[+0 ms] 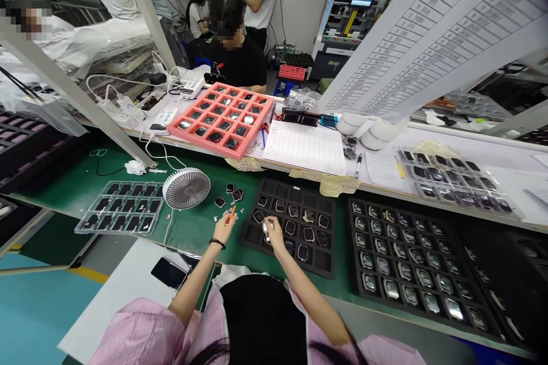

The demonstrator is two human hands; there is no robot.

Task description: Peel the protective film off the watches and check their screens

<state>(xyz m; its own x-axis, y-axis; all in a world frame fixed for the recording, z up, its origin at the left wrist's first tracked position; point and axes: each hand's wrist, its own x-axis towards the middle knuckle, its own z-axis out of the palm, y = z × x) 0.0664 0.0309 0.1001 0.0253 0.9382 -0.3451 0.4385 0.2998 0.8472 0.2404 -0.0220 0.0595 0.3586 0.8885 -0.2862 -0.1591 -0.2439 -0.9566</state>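
My left hand (224, 228) is closed around a slim orange stick-like tool (232, 215), just above the green mat. Loose dark watch-shaped parts (220, 202) and small pale scraps lie beyond its fingertips. Over the left part of a black foam tray (295, 188), my right hand (274, 235) is closed, fingertips together on a light, shiny watch-shaped part (265, 228). The fingers cover much of that part, and I cannot tell whether it still touches its pocket. Several square watch frames (309, 234) sit in the other pockets.
A white fan (187, 188) stands left of my hands, beside a clear tray (122, 207) of dark pieces. Rightward is a filled black tray (402, 256). A pink tray (225, 117) and paper sheet (306, 145) lie on the raised shelf. A person (240, 63) sits opposite.
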